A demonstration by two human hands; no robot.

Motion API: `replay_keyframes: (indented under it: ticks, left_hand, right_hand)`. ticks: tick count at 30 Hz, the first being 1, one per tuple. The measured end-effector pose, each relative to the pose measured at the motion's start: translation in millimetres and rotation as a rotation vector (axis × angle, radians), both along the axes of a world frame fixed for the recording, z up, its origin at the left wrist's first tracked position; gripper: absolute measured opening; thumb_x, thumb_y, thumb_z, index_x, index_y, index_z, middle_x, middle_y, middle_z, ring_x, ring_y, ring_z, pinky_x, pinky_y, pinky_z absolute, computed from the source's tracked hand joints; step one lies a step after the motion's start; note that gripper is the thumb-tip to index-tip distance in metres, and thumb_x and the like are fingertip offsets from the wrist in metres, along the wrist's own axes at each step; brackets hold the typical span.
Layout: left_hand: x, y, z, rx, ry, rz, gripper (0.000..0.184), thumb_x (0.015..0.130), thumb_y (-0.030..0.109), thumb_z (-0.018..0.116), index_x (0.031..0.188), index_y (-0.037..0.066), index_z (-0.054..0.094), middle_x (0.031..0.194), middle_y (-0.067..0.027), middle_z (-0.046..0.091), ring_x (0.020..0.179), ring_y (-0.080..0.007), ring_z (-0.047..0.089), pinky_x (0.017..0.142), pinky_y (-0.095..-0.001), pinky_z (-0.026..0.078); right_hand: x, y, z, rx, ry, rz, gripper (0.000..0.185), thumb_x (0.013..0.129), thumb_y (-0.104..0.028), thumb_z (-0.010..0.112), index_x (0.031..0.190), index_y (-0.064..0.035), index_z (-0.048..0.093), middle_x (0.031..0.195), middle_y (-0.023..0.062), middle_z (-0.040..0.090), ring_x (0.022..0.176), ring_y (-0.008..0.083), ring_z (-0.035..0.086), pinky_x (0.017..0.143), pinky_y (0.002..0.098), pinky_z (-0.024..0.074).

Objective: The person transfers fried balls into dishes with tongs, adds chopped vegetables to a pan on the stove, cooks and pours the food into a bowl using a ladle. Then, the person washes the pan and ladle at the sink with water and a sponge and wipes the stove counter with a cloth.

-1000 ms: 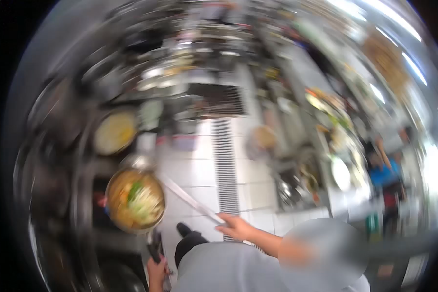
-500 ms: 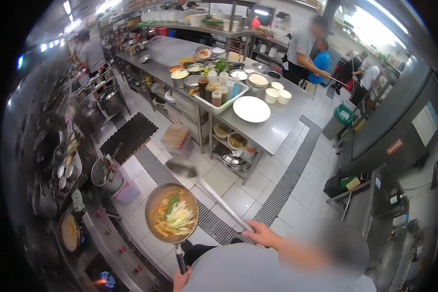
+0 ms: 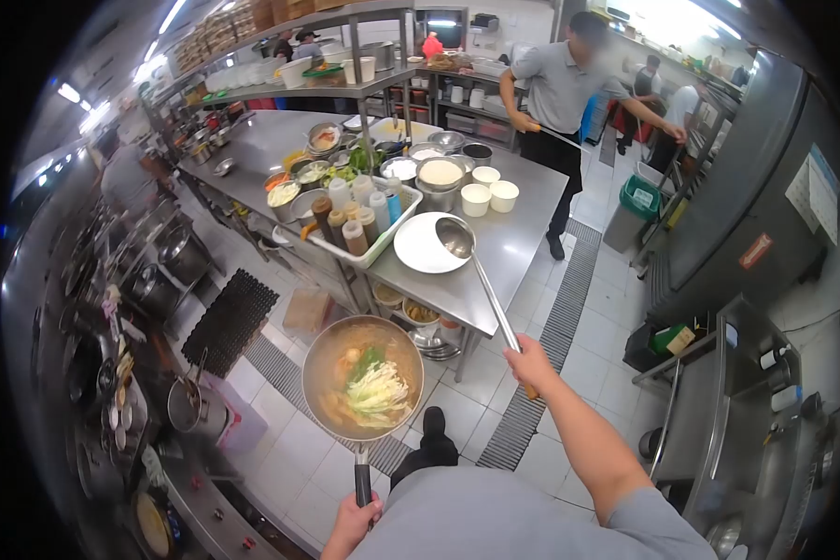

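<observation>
My left hand (image 3: 353,519) is closed around the black handle of a pan (image 3: 319,397), held level over the floor. Inside the pan lie pale shredded vegetables (image 3: 379,396) with some green leaves, in an orange-brown broth. My right hand (image 3: 530,366) grips the handle of a long metal ladle (image 3: 456,239). The ladle's bowl is over the right part of a white plate (image 3: 420,245) on the steel table; whether it touches the plate, I cannot tell.
On the steel table (image 3: 509,280), a white basket (image 3: 375,250) of bottles stands beside white cups (image 3: 476,199) and several bowls. A person (image 3: 565,89) holding a long tool stands behind it. Stoves and pots line the left; a green bin (image 3: 638,198) stands right.
The pan has moved from the stove side toward the table. My right hand has raised the ladle and brought its bowl over the plate. The person behind the table has an arm stretched out.
</observation>
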State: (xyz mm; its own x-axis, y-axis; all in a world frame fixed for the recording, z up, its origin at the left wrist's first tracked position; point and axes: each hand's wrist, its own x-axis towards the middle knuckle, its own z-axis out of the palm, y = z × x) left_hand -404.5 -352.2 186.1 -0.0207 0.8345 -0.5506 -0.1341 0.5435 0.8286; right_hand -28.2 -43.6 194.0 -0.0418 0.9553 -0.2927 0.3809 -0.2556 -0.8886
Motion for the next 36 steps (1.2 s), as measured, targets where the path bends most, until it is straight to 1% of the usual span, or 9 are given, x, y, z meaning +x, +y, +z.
replay_keyframes:
  ticks: [5, 7, 11, 13, 20, 23, 26, 30, 36]
  left_hand:
    - [-13, 93, 15, 0.018, 0.064, -0.070, 0.020, 0.086, 0.018, 0.072, 0.091, 0.004, 0.058, 0.066, -0.0012, 0.058, 0.056, -0.0096, 0.053, 0.052, -0.0255, 0.041]
    - [-19, 127, 16, 0.026, 0.121, -0.115, 0.020, 0.086, 0.018, 0.072, 0.090, 0.004, 0.058, 0.065, -0.0015, 0.058, 0.055, -0.0098, 0.053, 0.050, -0.0259, 0.041]
    - [-23, 181, 32, 0.019, 0.106, -0.163, 0.017, 0.085, 0.015, 0.070, 0.089, 0.003, 0.058, 0.061, -0.0027, 0.058, 0.051, -0.0114, 0.054, 0.047, -0.0267, 0.041]
    - [-22, 203, 40, 0.001, 0.130, -0.181, 0.016, 0.085, 0.014, 0.069, 0.089, 0.003, 0.058, 0.061, -0.0031, 0.058, 0.049, -0.0119, 0.055, 0.046, -0.0270, 0.041]
    - [4, 252, 30, -0.020, 0.063, -0.164, 0.016, 0.087, 0.012, 0.068, 0.092, 0.002, 0.057, 0.062, -0.0043, 0.058, 0.048, -0.0130, 0.055, 0.046, -0.0271, 0.042]
    - [24, 265, 29, -0.006, 0.008, -0.122, 0.015, 0.088, 0.011, 0.069, 0.093, 0.002, 0.057, 0.062, -0.0042, 0.058, 0.048, -0.0132, 0.055, 0.047, -0.0275, 0.044]
    - [43, 274, 30, 0.012, -0.002, -0.097, 0.014, 0.088, 0.008, 0.068, 0.092, 0.002, 0.056, 0.062, -0.0041, 0.058, 0.048, -0.0133, 0.055, 0.047, -0.0276, 0.045]
    - [69, 282, 30, 0.014, 0.006, -0.102, 0.013, 0.089, 0.007, 0.068, 0.091, 0.003, 0.056, 0.063, -0.0039, 0.058, 0.048, -0.0132, 0.055, 0.047, -0.0277, 0.044]
    - [109, 300, 28, 0.004, 0.087, -0.077, 0.016, 0.090, 0.010, 0.070, 0.091, 0.003, 0.056, 0.064, -0.0029, 0.058, 0.048, -0.0124, 0.055, 0.046, -0.0278, 0.044]
  right_hand:
    - [4, 51, -31, -0.023, -0.066, -0.004, 0.030, 0.092, -0.023, 0.065, 0.110, 0.0003, 0.061, 0.077, 0.0111, 0.061, 0.061, 0.0198, 0.060, 0.056, 0.0375, 0.0494]
    - [12, 57, -39, 0.120, -0.253, 0.016, 0.028, 0.093, -0.020, 0.066, 0.112, -0.0007, 0.062, 0.069, 0.0050, 0.057, 0.051, 0.0148, 0.054, 0.047, 0.0321, 0.0443]
    - [31, 45, -29, 0.225, -0.384, -0.010, 0.028, 0.092, -0.020, 0.066, 0.112, -0.0006, 0.064, 0.074, 0.0066, 0.061, 0.055, 0.0157, 0.056, 0.051, 0.0321, 0.0463]
    - [32, 35, 6, -0.182, -0.252, -0.079, 0.042, 0.090, -0.021, 0.067, 0.126, -0.0011, 0.060, 0.098, 0.0221, 0.067, 0.083, 0.0296, 0.067, 0.076, 0.0413, 0.0521]
    - [79, 28, -22, -0.103, -0.249, -0.077, 0.048, 0.091, -0.021, 0.067, 0.135, -0.0038, 0.057, 0.096, 0.0170, 0.067, 0.077, 0.0216, 0.066, 0.070, 0.0361, 0.0527]
    - [80, 35, -12, -0.270, -0.207, -0.077, 0.049, 0.092, -0.022, 0.068, 0.137, -0.0056, 0.056, 0.098, 0.0141, 0.067, 0.088, 0.0247, 0.065, 0.082, 0.0365, 0.0519]
    - [93, 24, -39, 0.084, -0.125, -0.064, 0.047, 0.094, -0.019, 0.066, 0.138, -0.0087, 0.056, 0.091, 0.0098, 0.067, 0.078, 0.0203, 0.063, 0.075, 0.0349, 0.0523]
    - [106, 32, 33, -0.220, 0.161, -0.092, 0.048, 0.094, -0.017, 0.065, 0.140, -0.0094, 0.054, 0.090, 0.0075, 0.067, 0.074, 0.0184, 0.061, 0.072, 0.0355, 0.0521]
    - [106, 91, 47, 0.146, -0.285, 0.248, 0.049, 0.094, -0.021, 0.061, 0.142, -0.0112, 0.053, 0.096, 0.0178, 0.068, 0.079, 0.0315, 0.067, 0.074, 0.0394, 0.0530]
